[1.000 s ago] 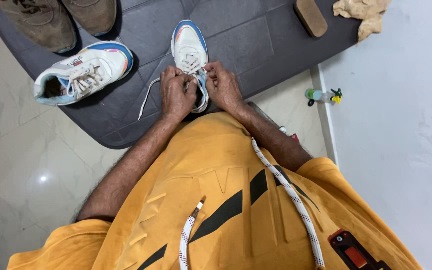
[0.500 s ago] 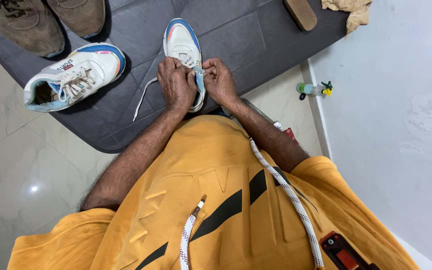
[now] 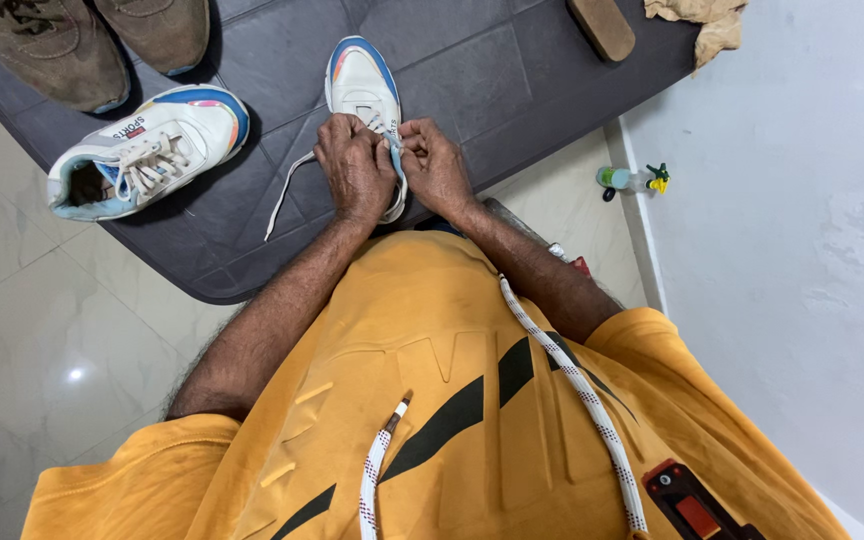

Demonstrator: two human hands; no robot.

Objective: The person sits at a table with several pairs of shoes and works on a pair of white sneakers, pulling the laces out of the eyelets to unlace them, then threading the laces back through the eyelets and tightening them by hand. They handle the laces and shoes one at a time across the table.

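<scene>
Head view, looking down. Both hands are on the white low-top sneaker with blue and orange trim [image 3: 362, 85], which sits toe-away on the dark grey ribbed rubber mat [image 3: 492, 80], just ahead of the torso. Left hand [image 3: 354, 170] is closed over the lacing area, fingers pinched on the white flat shoelace [image 3: 287, 195]; one loose end trails off to the left across the mat. Right hand [image 3: 434, 165] is closed too, fingertips pinching at the eyelet edge beside the tongue; cannot tell whether it grips lace or upper. Hands nearly touch each other over the shoe opening. Matching white sneaker, laced, [image 3: 142, 150] lies on its side to the left on the same mat, well apart. Two brown suede shoes [image 3: 82, 40] at the mat's top-left corner. Wooden-backed brush [image 3: 602, 25] and crumpled beige cloth [image 3: 702, 20] at the mat's top-right. Small clear spray bottle with green and yellow nozzle [image 3: 632, 180] lies on the pale tile floor near the white wall [image 3: 792, 200]. Person wears an orange top with black stripes and a white drawcord.
</scene>
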